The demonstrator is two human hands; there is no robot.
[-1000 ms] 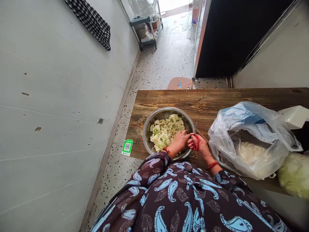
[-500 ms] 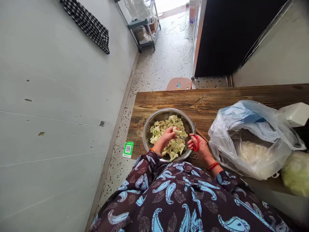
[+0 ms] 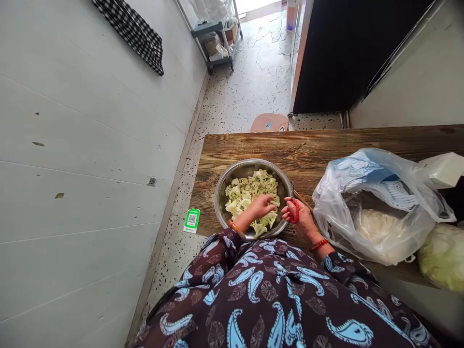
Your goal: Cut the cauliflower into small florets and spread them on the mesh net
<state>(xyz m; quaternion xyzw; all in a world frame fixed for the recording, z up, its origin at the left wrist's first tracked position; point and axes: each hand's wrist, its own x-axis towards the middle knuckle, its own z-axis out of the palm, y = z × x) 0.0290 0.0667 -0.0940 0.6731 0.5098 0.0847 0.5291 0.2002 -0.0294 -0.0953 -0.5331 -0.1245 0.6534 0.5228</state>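
Working at the wooden table (image 3: 304, 147), over the steel bowl (image 3: 241, 170) holding the cauliflower pieces (image 3: 250, 186); spreading the left hand (image 3: 261, 207) loosely above them, curling the right hand (image 3: 305, 223) around red-handled scissors (image 3: 297, 211); no longer pinching one piece, so seemingly pausing between pieces.

The brown wooden counter (image 3: 246, 144) carries a metal bowl (image 3: 237, 170), a green-edged QR card (image 3: 192, 220), thin sticks (image 3: 303, 201), a plastic bag (image 3: 334, 200) and, seemingly, a cabbage (image 3: 442, 256).
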